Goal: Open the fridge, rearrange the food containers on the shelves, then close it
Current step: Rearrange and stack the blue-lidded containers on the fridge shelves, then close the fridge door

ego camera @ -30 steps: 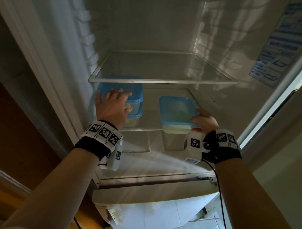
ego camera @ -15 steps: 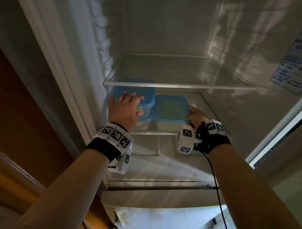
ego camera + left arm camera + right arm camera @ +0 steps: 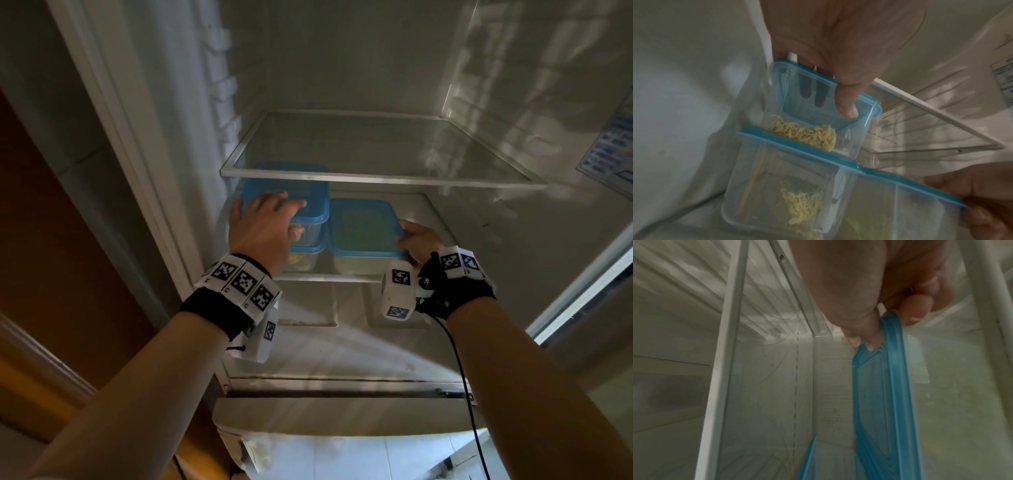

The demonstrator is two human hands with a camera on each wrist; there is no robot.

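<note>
Fingers half hidden behind lid

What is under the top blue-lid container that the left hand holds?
Under the top container, which the left hand grips, stands a second blue-lid container with noodles inside. The shelf beneath the stack is mostly covered.

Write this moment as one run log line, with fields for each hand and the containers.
left hand: grips top stacked container | right hand: pinches single container lid corner | containers: side by side, middle shelf | fridge: open
</note>
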